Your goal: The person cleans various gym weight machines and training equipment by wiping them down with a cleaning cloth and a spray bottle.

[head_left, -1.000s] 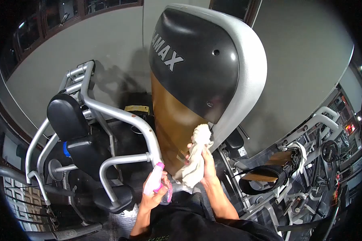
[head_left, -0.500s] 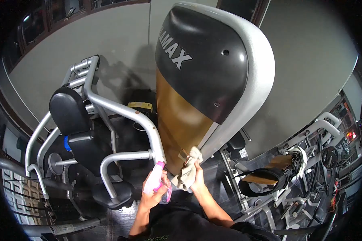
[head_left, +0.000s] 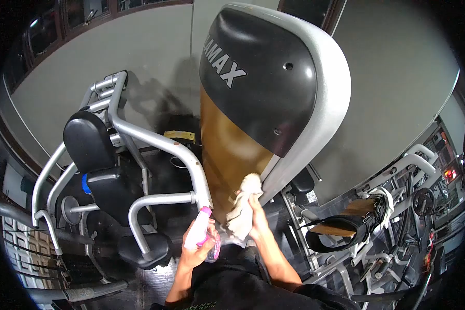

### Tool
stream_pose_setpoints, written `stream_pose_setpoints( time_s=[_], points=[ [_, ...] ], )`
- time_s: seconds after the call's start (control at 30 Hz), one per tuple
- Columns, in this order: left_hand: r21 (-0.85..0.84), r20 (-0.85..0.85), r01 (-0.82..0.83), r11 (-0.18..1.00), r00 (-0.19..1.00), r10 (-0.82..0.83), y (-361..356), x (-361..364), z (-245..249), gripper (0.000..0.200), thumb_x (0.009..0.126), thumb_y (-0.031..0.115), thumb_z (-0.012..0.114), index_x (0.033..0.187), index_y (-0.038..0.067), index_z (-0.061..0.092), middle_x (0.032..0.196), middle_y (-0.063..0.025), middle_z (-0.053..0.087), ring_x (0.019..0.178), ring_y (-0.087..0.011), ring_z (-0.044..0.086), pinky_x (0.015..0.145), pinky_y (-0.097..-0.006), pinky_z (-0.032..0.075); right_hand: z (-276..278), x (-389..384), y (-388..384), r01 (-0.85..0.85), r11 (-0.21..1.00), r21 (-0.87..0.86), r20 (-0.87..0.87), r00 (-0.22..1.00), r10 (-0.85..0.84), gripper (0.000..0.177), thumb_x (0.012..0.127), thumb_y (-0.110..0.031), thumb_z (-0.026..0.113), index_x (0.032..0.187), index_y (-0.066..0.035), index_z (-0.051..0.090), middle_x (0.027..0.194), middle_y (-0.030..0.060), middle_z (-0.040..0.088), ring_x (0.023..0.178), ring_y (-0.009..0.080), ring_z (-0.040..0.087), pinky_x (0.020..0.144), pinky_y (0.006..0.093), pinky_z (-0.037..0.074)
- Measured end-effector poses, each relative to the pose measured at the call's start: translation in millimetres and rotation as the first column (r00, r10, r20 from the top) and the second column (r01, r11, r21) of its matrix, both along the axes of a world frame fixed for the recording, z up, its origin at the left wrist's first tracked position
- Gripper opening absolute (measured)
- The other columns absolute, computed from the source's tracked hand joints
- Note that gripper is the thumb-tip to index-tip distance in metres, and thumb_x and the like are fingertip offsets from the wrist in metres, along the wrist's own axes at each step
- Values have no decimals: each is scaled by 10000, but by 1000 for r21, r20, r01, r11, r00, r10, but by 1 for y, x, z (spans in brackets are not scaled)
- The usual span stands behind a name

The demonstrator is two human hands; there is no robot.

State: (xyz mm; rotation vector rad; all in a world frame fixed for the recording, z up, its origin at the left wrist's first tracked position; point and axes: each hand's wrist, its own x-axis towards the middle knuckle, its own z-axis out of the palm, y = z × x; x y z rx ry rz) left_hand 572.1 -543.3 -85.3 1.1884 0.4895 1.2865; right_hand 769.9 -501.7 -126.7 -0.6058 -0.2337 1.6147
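Observation:
My left hand (head_left: pixel 195 250) is wrapped round a spray bottle (head_left: pixel 198 230) with a white head, a pink nozzle and a pink-tinted clear body. In my right hand (head_left: pixel 258 221) is a crumpled off-white cloth (head_left: pixel 241 213), its upper end up against the lower part of the machine's cover. That tall cover (head_left: pixel 266 67) has a black top with white lettering, a gold panel (head_left: pixel 227 144) below and a silver frame (head_left: pixel 331 77) along its right side. The bottle's nozzle overlaps the end of a silver tube in this view.
A seated exercise machine with a black backrest (head_left: pixel 89 142) and bent silver tubes (head_left: pixel 183 157) stands close on the left. To the right are more gym machines, one draped with a black strapped pad (head_left: pixel 346 225). A grey wall (head_left: pixel 392 77) runs behind.
My right hand has moved the cloth up a little along the gold panel. My left hand and the spray bottle stay almost where they were.

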Motion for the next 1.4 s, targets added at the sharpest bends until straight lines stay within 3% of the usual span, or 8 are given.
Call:
stream_pose_setpoints(
  time_s=[0.23,0.47,0.6,0.77,0.93,1.13,1.23,1.4],
  points=[
    [-17,24,14,1000,1000,-13,-2,2,1,431,840,142,694,1173,-22,474,866,-52,525,793,-133,542,718,-290,471,-38,-1,-2,40,995,-95,-73,996,-47,348,959,-303,477,1219,-74,512,1024,42,628,904,176,616,819,329,505],
    [-27,-6,-6,1000,1000,6,-7,-1,2,399,846,105,674,1168,-21,475,855,-51,525,783,-135,543,708,-286,471,-155,-6,-14,39,829,-558,-225,954,-197,421,960,-371,438,1215,-47,525,1152,128,621,1040,305,591,936,434,454],
    [-8,6,7,1000,1000,-7,-10,1,4,398,847,107,674,1167,-20,475,854,-51,528,779,-132,543,705,-284,472,-109,2,-22,-208,899,-386,-251,961,115,321,941,-294,521,1193,-95,536,1137,75,614,992,253,609,902,443,483],
    [-9,-7,39,999,999,-39,-10,4,-1,415,853,118,674,1185,-24,469,864,-52,528,776,-128,540,698,-282,475,-22,5,-12,-25,999,-31,-48,999,24,358,945,-273,523,1234,-62,497,1116,72,613,1002,210,610,861,385,513],
    [-30,26,46,999,999,-45,-15,4,0,410,853,112,672,1182,-24,469,871,-51,525,776,-128,541,710,-281,474,-64,14,1,7,998,-64,-15,1000,-8,409,953,-307,500,1278,-63,453,1174,106,587,1027,246,600,903,402,490],
    [-21,2,-32,999,999,32,-21,-5,-5,382,849,81,665,1162,-24,474,870,-49,527,785,-133,555,711,-283,478,-140,-7,-13,19,873,-487,-202,970,-133,403,958,-372,460,1243,-88,492,1183,93,590,1074,268,574,954,464,446],
    [-27,4,-36,999,999,36,-23,-7,-4,374,849,75,662,1157,-24,474,872,-49,530,786,-132,557,712,-282,479,-155,-7,-17,40,853,-520,-177,972,-153,380,959,-375,456,1215,-101,515,1142,91,611,1032,260,593,939,468,458],
    [-47,14,-13,999,1000,14,-24,-1,-3,376,849,85,664,1156,-23,475,873,-47,532,785,-127,551,715,-278,479,-40,3,-12,-108,962,-250,-108,991,83,333,921,-308,559,1170,-87,553,1066,66,641,945,232,624,843,391,508]
  ],
)
